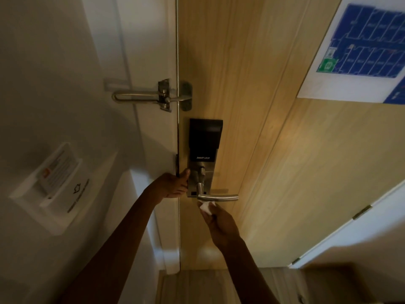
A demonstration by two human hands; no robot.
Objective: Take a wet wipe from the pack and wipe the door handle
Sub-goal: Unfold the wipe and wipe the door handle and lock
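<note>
- At the edge of the pale wooden door (252,106), my left hand (175,185) rests against the door's side, thumb up beside the lock plate; its fingers curl loosely against the edge, and I cannot tell whether they grip anything.
- My right hand (221,224) is clenched around a small crumpled white wet wipe (206,206), which sticks out from my fingertips.
- The wipe sits just under the inner end of the brushed silver metal lever handle (217,196), touching or very nearly touching its underside near the pivot.
- The handle points right, level, from the tall black and silver lock body marked "SMART LOCK" (203,150).
- Above the lock, a silver metal swing-bar door guard (151,96) bridges the gap between door and white frame (153,51).
- On the white wall to the left hangs a white card holder with a printed card (54,185).
- A blue floor-plan sheet (363,49) is fixed to the door at upper right.
- The wipe pack is out of view.
</note>
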